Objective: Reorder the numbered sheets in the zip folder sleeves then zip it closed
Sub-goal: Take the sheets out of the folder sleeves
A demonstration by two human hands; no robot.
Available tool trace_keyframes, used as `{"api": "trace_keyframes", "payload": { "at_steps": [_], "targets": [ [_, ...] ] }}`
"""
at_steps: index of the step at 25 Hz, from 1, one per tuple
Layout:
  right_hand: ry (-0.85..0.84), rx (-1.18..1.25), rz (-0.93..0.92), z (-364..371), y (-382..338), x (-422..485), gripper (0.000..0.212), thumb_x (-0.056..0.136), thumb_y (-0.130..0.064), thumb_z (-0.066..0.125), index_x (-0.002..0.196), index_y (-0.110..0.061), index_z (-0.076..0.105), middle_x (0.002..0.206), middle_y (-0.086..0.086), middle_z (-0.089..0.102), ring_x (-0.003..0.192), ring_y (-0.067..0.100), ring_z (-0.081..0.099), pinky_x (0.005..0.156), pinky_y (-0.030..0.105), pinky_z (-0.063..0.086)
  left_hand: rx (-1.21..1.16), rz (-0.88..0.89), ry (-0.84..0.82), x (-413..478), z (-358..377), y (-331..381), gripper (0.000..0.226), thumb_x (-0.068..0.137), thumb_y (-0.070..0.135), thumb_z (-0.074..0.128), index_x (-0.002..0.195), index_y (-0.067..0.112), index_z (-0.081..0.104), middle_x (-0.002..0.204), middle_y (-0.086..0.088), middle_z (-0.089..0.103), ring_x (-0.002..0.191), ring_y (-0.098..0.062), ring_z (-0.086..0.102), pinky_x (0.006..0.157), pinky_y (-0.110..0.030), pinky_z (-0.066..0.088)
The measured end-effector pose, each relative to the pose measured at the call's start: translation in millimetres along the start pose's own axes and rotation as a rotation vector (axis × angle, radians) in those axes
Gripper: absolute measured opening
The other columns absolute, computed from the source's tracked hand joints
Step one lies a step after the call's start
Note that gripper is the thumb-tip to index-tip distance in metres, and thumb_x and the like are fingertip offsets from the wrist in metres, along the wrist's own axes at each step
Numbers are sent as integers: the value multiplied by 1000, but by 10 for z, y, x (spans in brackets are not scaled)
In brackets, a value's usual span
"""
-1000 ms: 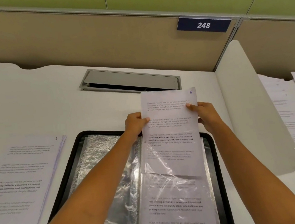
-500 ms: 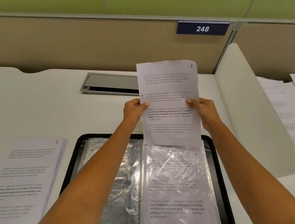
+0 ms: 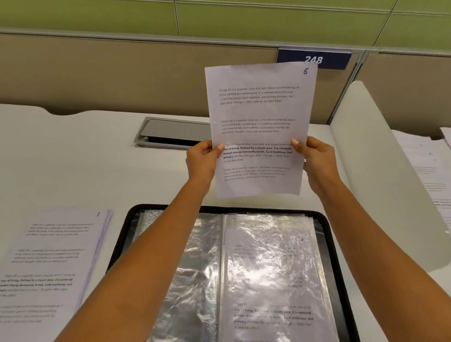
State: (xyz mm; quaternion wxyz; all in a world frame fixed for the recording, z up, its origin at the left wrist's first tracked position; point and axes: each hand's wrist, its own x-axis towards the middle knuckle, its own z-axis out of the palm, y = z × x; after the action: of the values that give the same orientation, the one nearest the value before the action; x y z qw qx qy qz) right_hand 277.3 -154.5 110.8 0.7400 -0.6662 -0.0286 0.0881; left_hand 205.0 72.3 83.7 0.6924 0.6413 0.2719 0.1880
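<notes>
Sheet 6 (image 3: 264,126): upper centre, long axis upright, clear above the open zip folder (image 3: 330,243). Held by left hand (image 3: 203,159) and right hand (image 3: 316,156), each pinching a side edge. Stack topped 2 (image 3: 46,272): lower left, nearer left hand.

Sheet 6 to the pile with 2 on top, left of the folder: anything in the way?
Nothing visible. The left hand and right hand hold sheet 6 in the air beyond the folder; only bare desk lies between it and the pile.
</notes>
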Motion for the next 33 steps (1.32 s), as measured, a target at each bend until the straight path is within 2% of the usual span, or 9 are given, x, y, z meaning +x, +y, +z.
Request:
{"api": "trace_keyframes", "payload": {
  "at_steps": [4, 8, 13, 18, 21, 24, 30, 33],
  "targets": [
    [46, 0, 38, 104, -16, -110, 20, 89, -12, 67, 107, -5, 70, 103, 9, 72, 91, 22, 69, 81, 40, 57, -16, -13, 35, -75, -220, 42, 11, 86, 16, 72, 96, 12, 70, 95, -5, 74, 86, -22, 72, 83, -41, 58],
    [40, 23, 117, 310, 21, -321, 4, 88, -10, 68, 92, -10, 68, 103, 11, 71, 85, 21, 68, 65, 29, 55, -19, -56, 79, -213, -543, 34, 11, 85, 18, 72, 95, 12, 70, 93, -5, 74, 79, -18, 71, 74, -32, 59],
    [7, 25, 213, 702, 206, -610, 23, 87, -11, 69, 107, 1, 67, 103, 13, 71, 83, 23, 69, 60, 28, 55, -19, -104, 134, -328, -1130, -94, 10, 85, 19, 73, 92, 13, 72, 90, -4, 74, 83, -22, 71, 82, -39, 58],
    [-84, -18, 323, 1252, 419, -965, 19, 89, -14, 67, 104, -2, 67, 99, 12, 73, 85, 25, 71, 62, 31, 56, 18, -145, 225, -430, -1907, -269, 22, 85, 24, 73, 101, 9, 73, 96, -4, 73, 94, -23, 69, 91, -40, 54],
    [-146, -21, 385, 1655, 571, -1196, 18, 89, -8, 66, 105, 2, 66, 96, 15, 73, 83, 27, 71, 63, 31, 57, 27, -156, 285, -513, -2425, -364, 23, 84, 22, 74, 103, 8, 72, 98, -5, 72, 99, -23, 66, 95, -36, 51],
    [-184, -42, 437, 2039, 744, -1421, 16, 88, -1, 66, 103, 3, 65, 94, 15, 72, 82, 26, 70, 65, 31, 58, 58, -202, 314, -578, -2958, -439, 26, 82, 21, 76, 104, 8, 72, 102, -7, 71, 101, -23, 65, 98, -38, 49],
    [-244, -112, 546, 2750, 1126, -1785, 15, 84, 4, 68, 99, 5, 65, 93, 18, 73, 76, 25, 71, 63, 32, 58, 90, -281, 364, -764, -3893, -590, 25, 81, 17, 76, 103, 5, 71, 104, -11, 71, 101, -27, 65, 97, -38, 49],
    [-262, -177, 573, 3023, 1313, -1926, 17, 83, 1, 70, 99, 5, 66, 90, 16, 73, 77, 28, 71, 69, 38, 60, 161, -276, 397, -859, -4235, -635, 20, 84, 17, 74, 100, 6, 71, 101, -11, 71, 95, -26, 65, 88, -34, 51]
  ]
}}
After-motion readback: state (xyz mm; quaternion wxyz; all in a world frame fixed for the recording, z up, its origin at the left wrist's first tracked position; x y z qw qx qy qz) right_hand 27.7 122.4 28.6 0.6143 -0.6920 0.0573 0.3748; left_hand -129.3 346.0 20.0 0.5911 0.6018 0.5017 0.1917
